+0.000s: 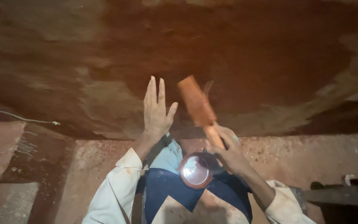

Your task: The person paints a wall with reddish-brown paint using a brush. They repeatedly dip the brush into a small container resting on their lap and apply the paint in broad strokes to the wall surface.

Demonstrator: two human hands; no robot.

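Head view looks down at a person in a pale long-sleeved shirt and dark blue apron, facing a big curved brown clay surface (212,49) that fills the upper half of the frame. Its middle looks darker and reddish, its left and lower edges paler and patchy.

Left hand (156,110) lies flat against the clay at centre frame, fingers straight and close together, pointing up, thumb spread to the right. It holds nothing; the palm is pressed to the surface.

Right hand (228,151) sits lower and to the right of centre, fingers wrapped round the handle of a wooden paddle (196,101). The paddle's flat blade slants up and to the left from the fist, its end just beside the left hand's thumb and near the clay. The blade is blurred, so I cannot tell whether it touches the clay.

Below the hands, at lower centre, a small round bowl (195,170) with a shiny inside rests on the person's lap, just left of the right wrist.

A reddish, speckled floor (311,157) runs across the lower frame. At the left, a thin wire (19,118) lies along the base of the clay. At the lower right corner stands a dark metal object (344,197), too dim to identify.
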